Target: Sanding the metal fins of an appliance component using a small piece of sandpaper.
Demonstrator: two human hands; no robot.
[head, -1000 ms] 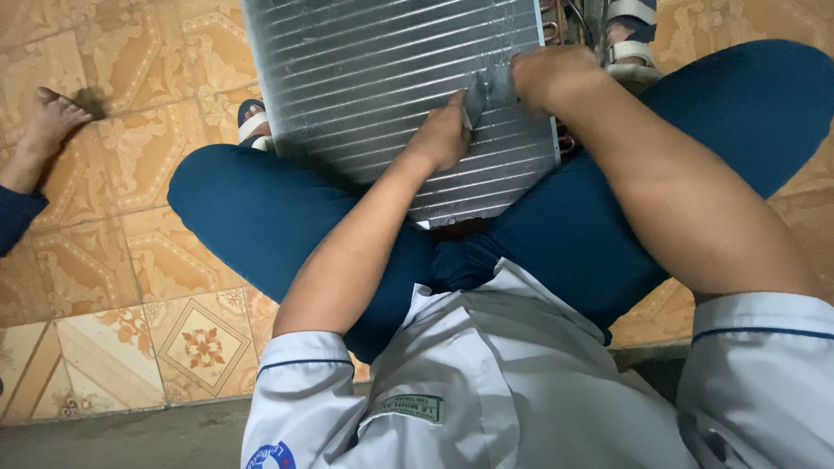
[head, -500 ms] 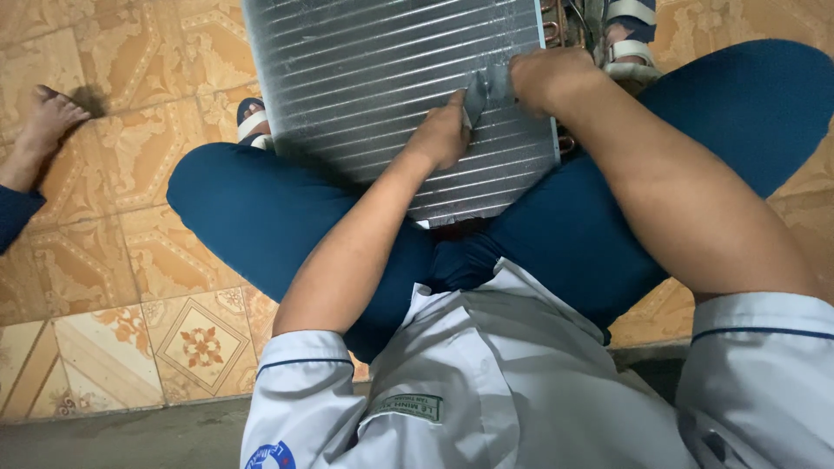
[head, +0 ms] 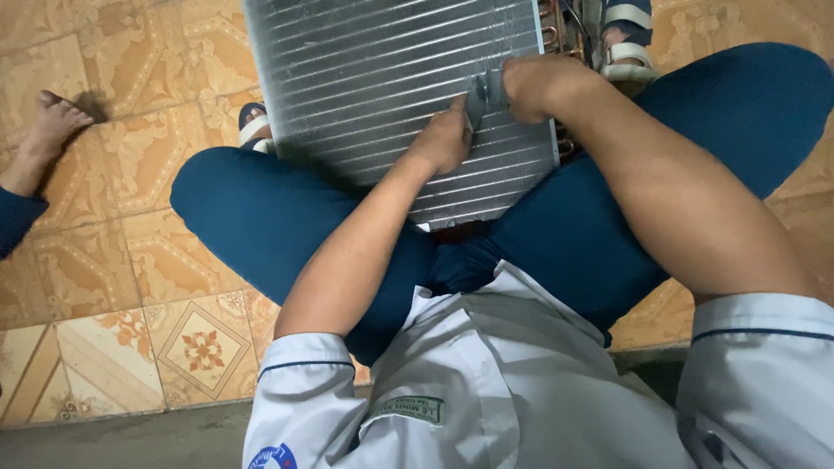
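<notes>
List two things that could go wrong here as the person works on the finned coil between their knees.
1. Both the left hand and right hand press a small grey tool on the finned coil; a slip might bend the thin fins or cut skin.
2. The copper tubes lie near the sandalled foot and could be knocked.

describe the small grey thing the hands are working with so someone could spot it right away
Start at the big ribbed metal coil panel between the knees. Near its right edge, the left hand and right hand meet on a small grey tool, the only dull, solid piece against shiny fins.
</notes>
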